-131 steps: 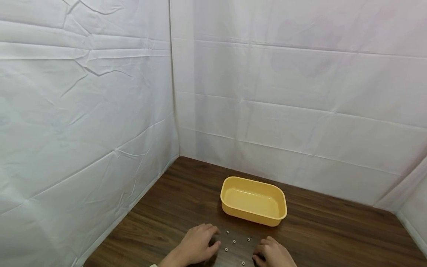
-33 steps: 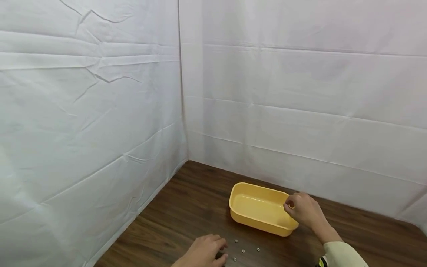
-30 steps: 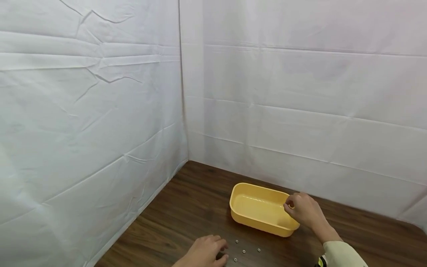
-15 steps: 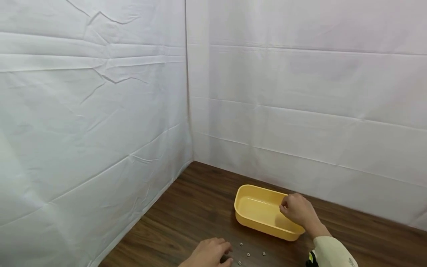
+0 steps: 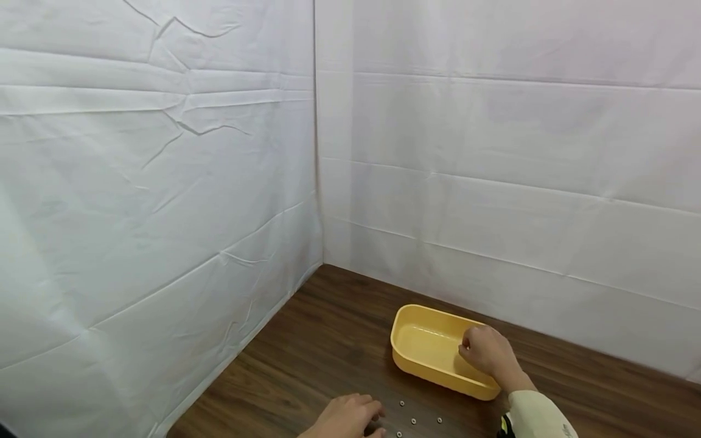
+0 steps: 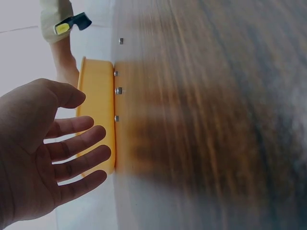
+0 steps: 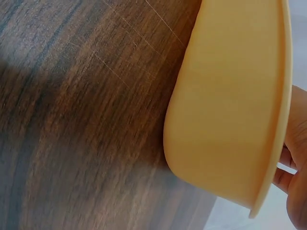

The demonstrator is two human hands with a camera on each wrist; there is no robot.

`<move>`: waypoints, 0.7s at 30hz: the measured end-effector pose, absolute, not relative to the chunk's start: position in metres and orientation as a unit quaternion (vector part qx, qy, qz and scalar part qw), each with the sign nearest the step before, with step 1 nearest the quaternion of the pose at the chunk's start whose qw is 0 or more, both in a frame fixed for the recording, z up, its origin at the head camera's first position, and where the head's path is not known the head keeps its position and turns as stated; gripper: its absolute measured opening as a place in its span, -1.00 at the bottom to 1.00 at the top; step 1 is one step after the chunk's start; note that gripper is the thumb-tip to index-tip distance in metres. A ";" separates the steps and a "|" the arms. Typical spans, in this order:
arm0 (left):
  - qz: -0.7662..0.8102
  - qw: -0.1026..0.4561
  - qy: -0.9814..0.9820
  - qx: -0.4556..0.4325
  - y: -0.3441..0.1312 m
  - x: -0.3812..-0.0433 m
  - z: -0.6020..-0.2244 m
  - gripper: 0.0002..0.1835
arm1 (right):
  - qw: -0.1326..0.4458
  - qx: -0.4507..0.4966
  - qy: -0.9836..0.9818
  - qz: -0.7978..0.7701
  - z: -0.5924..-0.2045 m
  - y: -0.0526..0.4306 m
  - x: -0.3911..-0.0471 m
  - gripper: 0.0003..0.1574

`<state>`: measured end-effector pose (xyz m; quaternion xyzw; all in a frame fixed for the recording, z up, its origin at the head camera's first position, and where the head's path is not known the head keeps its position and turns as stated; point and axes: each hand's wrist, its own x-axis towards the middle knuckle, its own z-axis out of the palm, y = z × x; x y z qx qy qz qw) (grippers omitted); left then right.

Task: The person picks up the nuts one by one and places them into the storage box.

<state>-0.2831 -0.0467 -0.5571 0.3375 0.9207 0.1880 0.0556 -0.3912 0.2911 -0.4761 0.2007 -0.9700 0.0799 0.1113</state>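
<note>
A yellow plastic tray (image 5: 438,376) stands on the dark wooden table. My right hand (image 5: 487,351) reaches over its right end, fingers curled and pointing down inside the rim. In the right wrist view the tray wall (image 7: 225,110) covers most of the fingers (image 7: 284,180); I cannot tell whether they pinch anything. In front of the tray lie several small metal nuts (image 5: 413,421), loosely scattered. Just left of them is my left hand (image 5: 346,417), its fingers relaxed. In the left wrist view this hand (image 6: 48,148) shows spread fingers holding nothing, with the nuts (image 6: 119,91) beyond.
White cloth walls (image 5: 493,182) rise behind the table and along its left side. The wood-grain tabletop (image 5: 306,347) spreads left of the tray and on to its right. A black band with a yellow-green face (image 5: 505,424) sits by the right sleeve (image 5: 539,413).
My right hand has gone from the table near the nuts to the tray's right end, and its fingers have lowered further inside. My left hand stays beside the nuts. The head view has shifted slightly.
</note>
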 end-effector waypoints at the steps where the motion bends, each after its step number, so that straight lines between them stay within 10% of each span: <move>1: 0.185 0.054 0.920 0.341 -0.047 -0.287 -0.564 -0.75 | 0.112 0.204 -0.969 0.078 -0.477 0.291 -0.392 -0.67; 21: 0.175 0.024 0.921 0.347 -0.047 -0.262 -0.524 -0.79 | 0.067 0.190 -0.976 0.086 -0.490 0.283 -0.394 -0.67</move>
